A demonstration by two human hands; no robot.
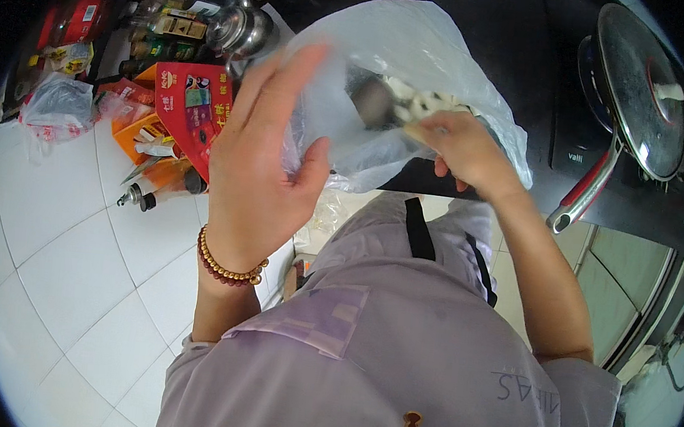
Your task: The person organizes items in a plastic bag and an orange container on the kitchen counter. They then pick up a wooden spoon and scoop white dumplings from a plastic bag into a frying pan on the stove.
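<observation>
A translucent white plastic bag (418, 43) lies on the dark countertop with its mouth turned towards me. Inside it show several whitish pieces (425, 103) with dark gaps, too unclear to name, and a blurred dark brown roundish thing (375, 102). At the right of the bag's mouth, my right hand (466, 151) pinches a small pale yellowish piece (420, 135); blur hides what it is. My left hand (267, 164) is raised before the bag's left side, thumb spread and fingertips blurred by motion, holding nothing. Beaded bracelets (230, 268) circle the left wrist.
A frying pan (639, 93) with a glass lid stands on the hob at right, its red-and-metal handle (589, 180) reaching over the counter's front edge. Left stand a steel kettle (242, 28), several bottles (175, 27), an opened red box (195, 109) and a knotted plastic bag (62, 103).
</observation>
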